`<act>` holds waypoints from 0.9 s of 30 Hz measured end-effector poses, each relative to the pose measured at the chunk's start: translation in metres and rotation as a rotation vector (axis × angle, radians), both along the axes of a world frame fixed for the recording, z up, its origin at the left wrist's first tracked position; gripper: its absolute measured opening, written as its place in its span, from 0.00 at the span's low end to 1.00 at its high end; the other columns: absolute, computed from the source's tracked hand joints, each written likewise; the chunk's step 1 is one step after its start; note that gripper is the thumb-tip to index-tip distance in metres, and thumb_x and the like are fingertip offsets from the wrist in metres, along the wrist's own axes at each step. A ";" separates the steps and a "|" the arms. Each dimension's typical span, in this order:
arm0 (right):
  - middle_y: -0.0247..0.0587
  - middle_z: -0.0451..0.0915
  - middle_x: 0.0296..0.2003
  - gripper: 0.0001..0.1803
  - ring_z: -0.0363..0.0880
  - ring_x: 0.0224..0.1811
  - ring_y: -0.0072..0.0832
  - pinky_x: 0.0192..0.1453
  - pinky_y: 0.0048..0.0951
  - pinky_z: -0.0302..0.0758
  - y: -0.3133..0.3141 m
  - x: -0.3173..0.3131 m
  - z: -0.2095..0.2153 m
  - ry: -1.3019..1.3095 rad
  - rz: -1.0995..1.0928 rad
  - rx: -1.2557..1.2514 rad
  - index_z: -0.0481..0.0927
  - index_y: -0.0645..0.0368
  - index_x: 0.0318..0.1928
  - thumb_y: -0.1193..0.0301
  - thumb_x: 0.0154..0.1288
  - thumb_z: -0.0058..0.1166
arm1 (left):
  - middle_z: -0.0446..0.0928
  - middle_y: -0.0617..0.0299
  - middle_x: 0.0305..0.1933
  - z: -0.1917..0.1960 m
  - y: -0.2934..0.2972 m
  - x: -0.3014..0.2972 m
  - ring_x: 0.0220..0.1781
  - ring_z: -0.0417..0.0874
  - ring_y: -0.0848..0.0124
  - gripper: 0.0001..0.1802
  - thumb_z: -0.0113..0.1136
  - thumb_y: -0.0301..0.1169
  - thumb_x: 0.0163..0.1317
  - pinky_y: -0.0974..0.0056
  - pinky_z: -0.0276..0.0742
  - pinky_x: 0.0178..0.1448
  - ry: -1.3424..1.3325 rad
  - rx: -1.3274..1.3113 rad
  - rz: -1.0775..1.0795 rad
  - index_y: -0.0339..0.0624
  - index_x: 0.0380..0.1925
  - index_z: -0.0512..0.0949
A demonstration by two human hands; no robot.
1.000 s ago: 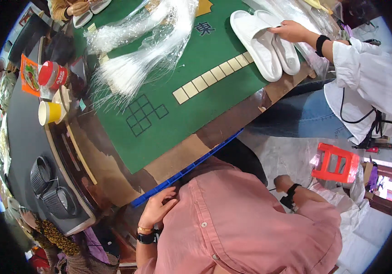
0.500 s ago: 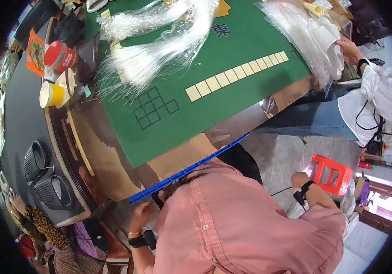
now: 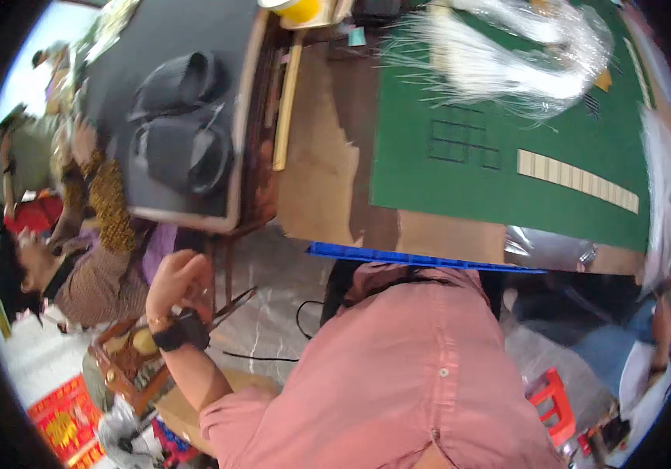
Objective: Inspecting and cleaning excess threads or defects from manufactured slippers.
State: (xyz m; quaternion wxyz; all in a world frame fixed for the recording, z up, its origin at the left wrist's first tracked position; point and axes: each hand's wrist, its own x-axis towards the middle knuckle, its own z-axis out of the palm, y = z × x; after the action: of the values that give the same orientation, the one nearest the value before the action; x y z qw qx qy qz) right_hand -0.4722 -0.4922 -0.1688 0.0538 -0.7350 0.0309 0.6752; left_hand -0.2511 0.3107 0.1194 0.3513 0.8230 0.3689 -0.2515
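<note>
My left hand (image 3: pixel 181 285) is raised in the air at the lower left, beside the corner of the dark table. Its fingers are bent inward and somewhat blurred, and I see nothing in them. On that wrist is a black band with a dark device (image 3: pixel 185 331). My right hand is out of the picture. Nearest to the left hand, on the dark table (image 3: pixel 148 195), lies a pair of black ribbed items that look like slippers (image 3: pixel 187 152). A bundle of thin white strands in clear plastic (image 3: pixel 499 66) rests on the green table mat (image 3: pixel 445 184), with a row of cream tiles or printed squares (image 3: pixel 578 181).
A blue strip (image 3: pixel 421 258) runs along the near table edge. Another person (image 3: pixel 101 273) sits at the left, arms on the dark table. A wooden chair (image 3: pixel 121 363) stands below my left hand. A red plastic stool (image 3: pixel 553 406) is at the lower right, near another person's legs.
My view has swung to the left, so the tables have shifted rightward in the picture. My left hand has risen outward to the left. My right hand has left the picture.
</note>
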 end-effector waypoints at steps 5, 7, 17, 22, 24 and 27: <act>0.54 0.80 0.51 0.22 0.79 0.55 0.44 0.54 0.41 0.77 -0.013 0.032 0.016 0.016 0.088 -0.102 0.85 0.57 0.44 0.56 0.53 0.57 | 0.78 0.58 0.24 -0.011 -0.005 -0.008 0.27 0.76 0.72 0.19 0.55 0.39 0.63 0.65 0.73 0.32 -0.032 -0.016 -0.066 0.30 0.28 0.79; 0.53 0.80 0.51 0.22 0.79 0.55 0.44 0.54 0.41 0.77 -0.010 0.044 0.024 0.012 0.104 -0.120 0.85 0.56 0.44 0.56 0.53 0.57 | 0.78 0.59 0.25 -0.023 -0.014 -0.007 0.28 0.77 0.71 0.20 0.56 0.42 0.61 0.64 0.73 0.34 0.058 -0.055 -0.058 0.31 0.28 0.79; 0.52 0.80 0.51 0.23 0.78 0.55 0.42 0.55 0.41 0.77 -0.022 0.049 0.044 0.055 0.114 -0.179 0.84 0.56 0.45 0.55 0.54 0.57 | 0.77 0.60 0.23 -0.039 -0.008 -0.023 0.22 0.75 0.74 0.18 0.56 0.38 0.59 0.66 0.70 0.26 0.051 -0.042 0.078 0.31 0.25 0.78; 0.51 0.80 0.52 0.23 0.78 0.56 0.41 0.55 0.41 0.76 -0.026 0.060 0.044 0.087 0.153 -0.204 0.84 0.56 0.46 0.55 0.54 0.57 | 0.77 0.61 0.23 -0.023 0.020 -0.039 0.25 0.76 0.74 0.17 0.56 0.38 0.60 0.66 0.72 0.31 0.040 -0.094 0.162 0.32 0.25 0.78; 0.51 0.80 0.52 0.23 0.78 0.56 0.41 0.55 0.41 0.76 -0.027 0.063 0.047 0.095 0.165 -0.212 0.84 0.56 0.46 0.55 0.54 0.57 | 0.76 0.63 0.22 -0.016 0.030 -0.046 0.25 0.75 0.74 0.16 0.55 0.38 0.60 0.67 0.71 0.31 0.046 -0.007 0.102 0.33 0.24 0.77; 0.50 0.80 0.52 0.23 0.78 0.56 0.40 0.55 0.41 0.76 -0.029 0.065 0.054 0.111 0.169 -0.224 0.84 0.55 0.46 0.55 0.54 0.57 | 0.77 0.64 0.22 -0.013 0.041 -0.052 0.24 0.76 0.75 0.16 0.55 0.37 0.64 0.68 0.70 0.29 -0.003 -0.008 0.073 0.35 0.26 0.77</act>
State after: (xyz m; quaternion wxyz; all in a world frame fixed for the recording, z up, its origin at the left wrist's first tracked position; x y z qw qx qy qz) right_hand -0.4070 -0.5208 -0.1146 -0.0873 -0.6980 0.0470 0.7092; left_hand -0.3035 0.3514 0.1060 0.3641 0.8079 0.3972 -0.2386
